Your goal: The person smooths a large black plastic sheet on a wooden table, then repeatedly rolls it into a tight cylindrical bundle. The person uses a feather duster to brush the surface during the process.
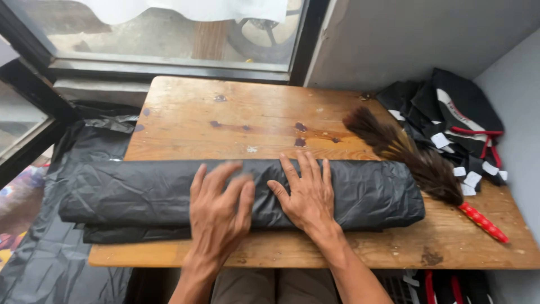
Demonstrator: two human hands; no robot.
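Both hands press flat, fingers spread and gripping nothing, on a folded black plastic sheet (242, 194) lying along the front edge of a wooden table (236, 121). The left hand (219, 214), slightly blurred, rests beside the right hand (306, 194). The sheet looks glossy and creased. A feather duster (413, 160) lies toward the right edge, near a pile of black garments (450, 121) at the back right corner.
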